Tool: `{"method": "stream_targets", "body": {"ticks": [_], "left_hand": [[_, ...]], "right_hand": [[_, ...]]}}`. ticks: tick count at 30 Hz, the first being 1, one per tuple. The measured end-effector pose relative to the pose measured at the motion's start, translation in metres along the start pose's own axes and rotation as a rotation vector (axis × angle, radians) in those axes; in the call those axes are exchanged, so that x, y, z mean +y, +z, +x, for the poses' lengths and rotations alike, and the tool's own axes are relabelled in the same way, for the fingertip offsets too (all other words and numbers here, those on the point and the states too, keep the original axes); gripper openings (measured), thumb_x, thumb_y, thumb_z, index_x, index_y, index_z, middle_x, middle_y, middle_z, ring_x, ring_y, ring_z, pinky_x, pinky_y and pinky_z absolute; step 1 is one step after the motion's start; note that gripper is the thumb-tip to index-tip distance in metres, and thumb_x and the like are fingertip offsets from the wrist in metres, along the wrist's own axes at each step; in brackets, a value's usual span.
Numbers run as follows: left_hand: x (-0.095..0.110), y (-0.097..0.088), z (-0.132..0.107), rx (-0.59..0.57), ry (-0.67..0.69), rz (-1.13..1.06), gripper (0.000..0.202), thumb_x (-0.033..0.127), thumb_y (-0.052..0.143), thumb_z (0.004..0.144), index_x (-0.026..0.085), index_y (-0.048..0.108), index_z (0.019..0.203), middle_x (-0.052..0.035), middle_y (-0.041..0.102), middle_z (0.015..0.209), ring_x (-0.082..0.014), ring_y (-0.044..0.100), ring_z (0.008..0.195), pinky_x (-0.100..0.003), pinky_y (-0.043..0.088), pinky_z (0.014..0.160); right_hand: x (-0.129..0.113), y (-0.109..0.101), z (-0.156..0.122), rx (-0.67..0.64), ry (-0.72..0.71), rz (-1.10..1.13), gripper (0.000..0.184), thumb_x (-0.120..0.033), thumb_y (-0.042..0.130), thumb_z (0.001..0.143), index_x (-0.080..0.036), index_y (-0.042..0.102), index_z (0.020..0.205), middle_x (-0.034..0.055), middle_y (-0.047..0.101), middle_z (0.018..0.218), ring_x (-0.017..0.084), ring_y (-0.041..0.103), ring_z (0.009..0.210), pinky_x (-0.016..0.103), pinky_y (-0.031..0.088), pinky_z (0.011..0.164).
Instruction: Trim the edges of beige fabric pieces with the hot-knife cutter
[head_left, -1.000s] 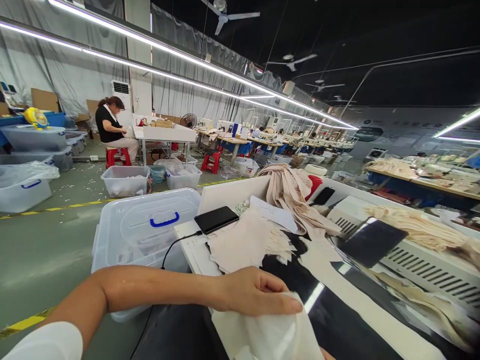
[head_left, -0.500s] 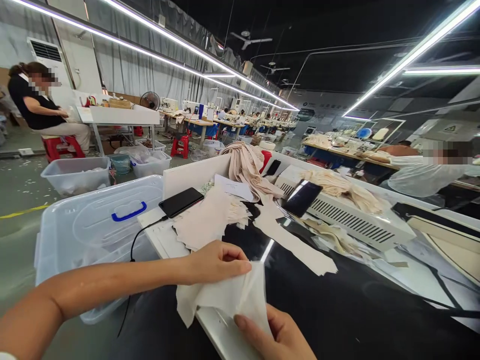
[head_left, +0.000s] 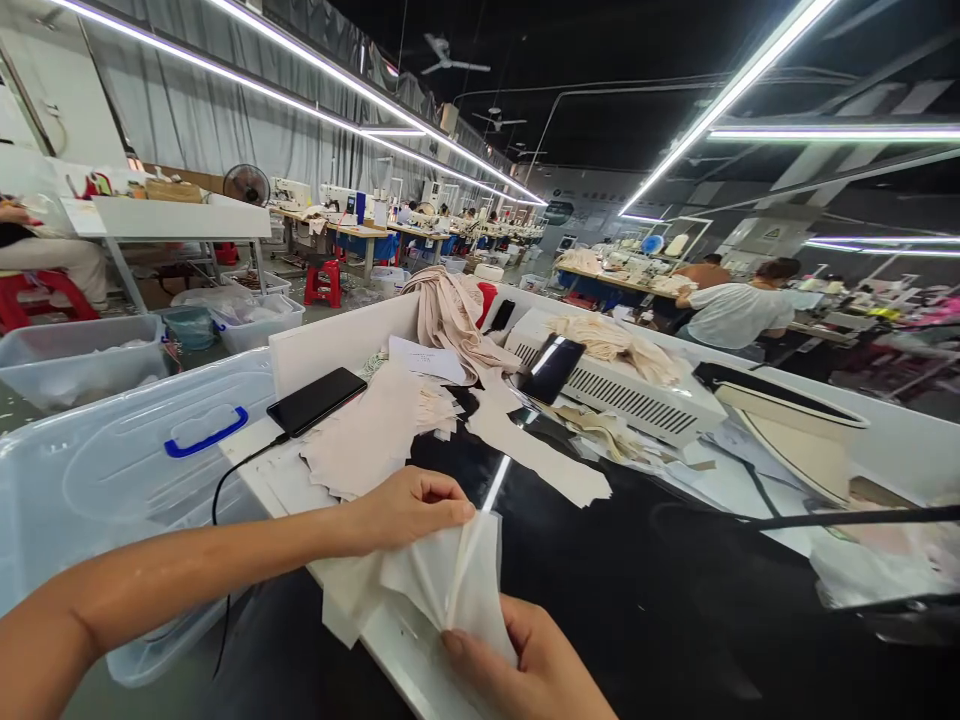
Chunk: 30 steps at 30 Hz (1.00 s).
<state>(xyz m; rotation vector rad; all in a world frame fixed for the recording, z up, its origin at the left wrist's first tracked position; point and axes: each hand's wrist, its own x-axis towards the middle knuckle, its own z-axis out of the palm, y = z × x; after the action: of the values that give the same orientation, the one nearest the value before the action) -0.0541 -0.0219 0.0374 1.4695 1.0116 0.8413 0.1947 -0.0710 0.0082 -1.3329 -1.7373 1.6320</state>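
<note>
My right hand has risen further into view, thumb clamped on the white fabric piece. My left hand pinches its top layer at the near edge of the black table.

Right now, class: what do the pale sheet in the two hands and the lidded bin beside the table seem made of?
The pale sheet: probably thin fabric, matt; it folds softly and droops between the left hand and right hand. The lidded bin: translucent, slightly glossy moulded plastic; contents show dimly through, with a blue handle.
</note>
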Motion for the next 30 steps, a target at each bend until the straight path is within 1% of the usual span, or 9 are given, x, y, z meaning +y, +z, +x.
{"method": "stream_targets", "body": {"ticks": [5,7,9,11,14,17,20,25,30], "left_hand": [[0.022,-0.011,0.022,0.011,0.373,0.395,0.035,0.049,0.067,0.124,0.023,0.088,0.112,-0.0044,0.082,0.11,-0.0235,0.073,0.106,-0.033,0.055,0.101],[0.024,-0.012,0.029,-0.018,0.568,0.659,0.039,0.049,0.063,0.132,0.026,0.091,0.119,-0.0062,0.084,0.114,-0.0228,0.075,0.105,-0.032,0.054,0.096],[0.014,-0.007,0.032,-0.117,0.79,0.918,0.042,0.05,0.063,0.136,0.028,0.091,0.114,-0.0056,0.084,0.108,-0.0201,0.074,0.094,-0.033,0.049,0.082],[-0.004,0.001,0.033,-0.202,1.008,1.099,0.047,0.053,0.068,0.136,0.027,0.087,0.102,-0.003,0.082,0.097,-0.0177,0.068,0.081,-0.035,0.041,0.07],[-0.036,0.013,0.03,-0.132,1.201,1.203,0.056,0.056,0.071,0.136,0.023,0.079,0.092,0.0004,0.077,0.087,-0.0169,0.066,0.075,-0.037,0.044,0.068],[-0.053,0.018,0.026,-0.063,1.218,1.175,0.046,0.053,0.07,0.137,0.02,0.084,0.108,-0.0011,0.086,0.104,-0.0181,0.077,0.091,-0.036,0.057,0.088],[-0.056,0.018,0.026,-0.083,1.174,1.154,0.038,0.052,0.071,0.137,0.02,0.086,0.124,-0.0036,0.091,0.121,-0.0205,0.083,0.109,-0.037,0.062,0.104],[-0.056,0.019,0.023,-0.124,1.122,1.132,0.028,0.047,0.081,0.132,0.02,0.087,0.127,-0.0049,0.092,0.124,-0.0233,0.084,0.11,-0.038,0.065,0.104],[-0.052,0.014,0.013,-0.154,1.099,1.084,0.024,0.042,0.081,0.132,0.019,0.09,0.133,-0.0084,0.094,0.13,-0.0231,0.085,0.112,-0.036,0.067,0.111]], "right_hand": [[0.0,-0.033,0.017,0.281,-0.315,-0.384,0.052,-0.067,0.072,0.115,-0.027,0.09,0.087,0.0059,0.085,0.09,0.03,0.078,0.084,0.036,0.064,0.082],[0.0,-0.051,0.026,0.406,-0.365,-0.507,0.042,-0.054,0.067,0.118,-0.03,0.095,0.098,0.0064,0.089,0.096,0.032,0.083,0.09,0.039,0.068,0.089],[0.005,-0.066,0.035,0.487,-0.387,-0.59,0.033,-0.037,0.066,0.117,-0.033,0.099,0.12,0.0077,0.094,0.112,0.035,0.088,0.105,0.043,0.072,0.1],[0.014,-0.079,0.043,0.534,-0.413,-0.706,0.046,-0.02,0.062,0.112,-0.033,0.099,0.136,0.01,0.096,0.127,0.036,0.09,0.117,0.048,0.073,0.107],[0.03,-0.091,0.05,0.58,-0.458,-0.909,0.066,-0.001,0.055,0.103,-0.029,0.098,0.144,0.0134,0.096,0.138,0.038,0.09,0.126,0.052,0.075,0.107],[0.041,-0.098,0.047,0.622,-0.519,-1.093,0.081,0.01,0.052,0.095,-0.028,0.095,0.152,0.0135,0.095,0.148,0.038,0.09,0.137,0.054,0.076,0.113],[0.046,-0.099,0.039,0.634,-0.607,-1.236,0.09,0.015,0.051,0.09,-0.03,0.092,0.156,0.0116,0.093,0.151,0.036,0.089,0.142,0.052,0.077,0.116],[0.043,-0.089,0.024,0.608,-0.718,-1.381,0.086,0.02,0.05,0.085,-0.027,0.094,0.143,0.0077,0.097,0.127,0.029,0.094,0.115,0.04,0.078,0.097],[0.025,-0.076,-0.025,0.651,-0.867,-1.382,0.084,0.018,0.049,0.099,-0.026,0.087,0.159,0.0097,0.093,0.147,0.029,0.091,0.13,0.042,0.074,0.109]]}}
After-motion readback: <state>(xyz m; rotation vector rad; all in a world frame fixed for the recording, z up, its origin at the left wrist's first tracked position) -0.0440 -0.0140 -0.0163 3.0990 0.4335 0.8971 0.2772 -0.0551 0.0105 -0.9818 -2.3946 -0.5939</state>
